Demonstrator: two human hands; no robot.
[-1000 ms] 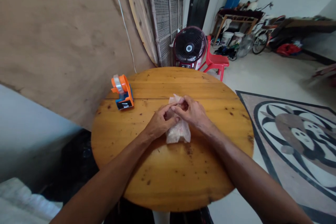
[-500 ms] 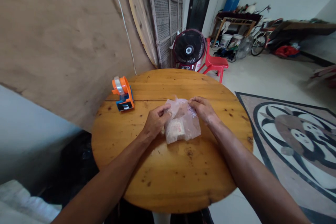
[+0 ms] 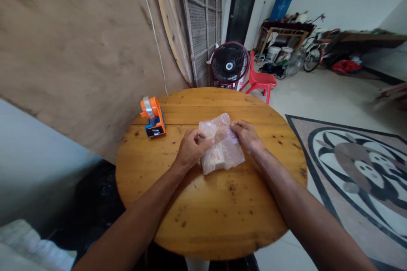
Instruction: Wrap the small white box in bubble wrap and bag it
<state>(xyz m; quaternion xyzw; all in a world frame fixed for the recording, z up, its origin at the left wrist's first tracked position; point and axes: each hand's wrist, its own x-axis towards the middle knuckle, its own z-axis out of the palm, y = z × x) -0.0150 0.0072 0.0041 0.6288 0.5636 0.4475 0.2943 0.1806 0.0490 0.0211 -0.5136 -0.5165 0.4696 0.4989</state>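
Observation:
A small pale box with red marks [image 3: 217, 155] lies on the round wooden table [image 3: 203, 220], inside or under a sheet of clear bubble wrap [image 3: 233, 152]. At the wrap's left side, my left hand [image 3: 192, 146] has its thumb stretched over the plastic and its fingers curled, pinching the wrap. My right hand [image 3: 246, 134] grips the wrap's upper right edge between thumb and fingers. An orange and blue tape dispenser [image 3: 155, 118] stands at the table's back left, apart from both hands.
Behind the table are a black and red fan [image 3: 229, 66] and a red plastic chair [image 3: 262, 78]. A brown wall [image 3: 79, 51] borders the left side. Further back stand a cluttered desk [image 3: 286, 27] and a bicycle [image 3: 313, 57].
The wrap's upper part has spread out flatter towards the back. My left thumb has moved right across the plastic. The whole view has shifted slightly.

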